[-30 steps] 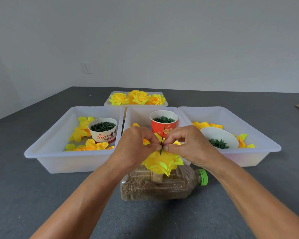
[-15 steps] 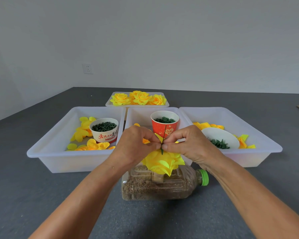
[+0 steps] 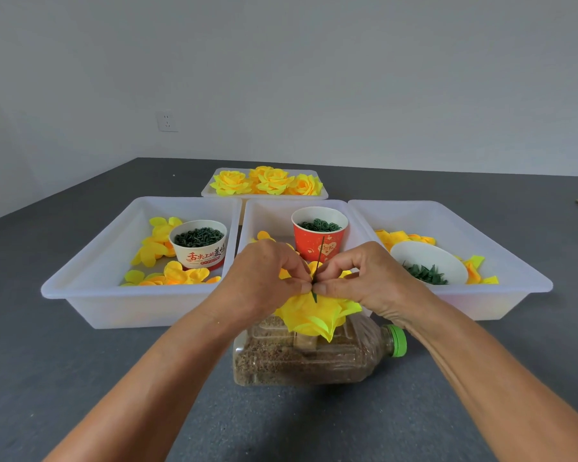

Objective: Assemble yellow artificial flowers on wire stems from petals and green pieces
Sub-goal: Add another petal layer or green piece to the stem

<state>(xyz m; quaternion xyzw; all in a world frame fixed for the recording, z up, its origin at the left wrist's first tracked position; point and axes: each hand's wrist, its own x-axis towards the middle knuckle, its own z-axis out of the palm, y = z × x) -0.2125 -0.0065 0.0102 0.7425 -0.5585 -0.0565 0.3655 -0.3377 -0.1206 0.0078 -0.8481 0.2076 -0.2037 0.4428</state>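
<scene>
A half-built yellow flower [image 3: 316,316] sits upside down on a clear bottle [image 3: 301,358] lying on its side. A thin dark wire stem [image 3: 320,258] rises from the flower's middle. My left hand [image 3: 264,278] and my right hand [image 3: 364,278] pinch together at the stem's base, fingertips touching just above the petals. What lies between the fingertips is hidden. Loose yellow petals [image 3: 154,251] lie in the left bin. Green pieces fill a white cup [image 3: 199,243], a red cup [image 3: 319,233] and a white bowl [image 3: 426,265].
Three white bins stand side by side behind the bottle: left [image 3: 80,288], middle [image 3: 274,211], right [image 3: 514,271]. A small tray [image 3: 214,190] at the back holds finished yellow flowers [image 3: 269,180]. The grey tabletop [image 3: 47,378] spreads around. A wall socket [image 3: 167,121] is behind.
Both hands stay pinched at the stem's base over the flower. The view has shifted only slightly; nothing else moved.
</scene>
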